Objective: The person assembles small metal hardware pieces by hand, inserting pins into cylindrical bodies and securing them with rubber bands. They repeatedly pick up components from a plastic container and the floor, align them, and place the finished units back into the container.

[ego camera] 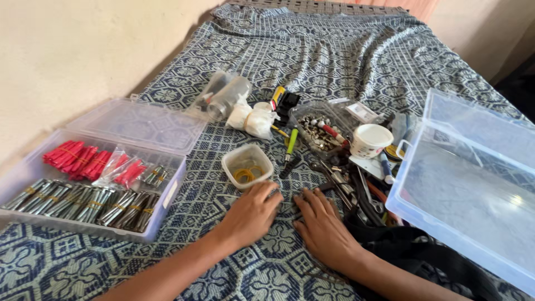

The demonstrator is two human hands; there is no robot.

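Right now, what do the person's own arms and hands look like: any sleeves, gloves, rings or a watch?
Both arms are bare along all that shows; no sleeve is in view. The left hand and right hand wear no gloves, and no ring, watch or bracelet shows on the fingers or wrists. The fingernails are short and unpainted.

Blue patterned bedspread point(345, 50), cream wall point(72, 50)

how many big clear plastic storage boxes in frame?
2. One open clear box at left, holding red plugs and metal bolts; one empty clear box at right, partly cut off by the frame.
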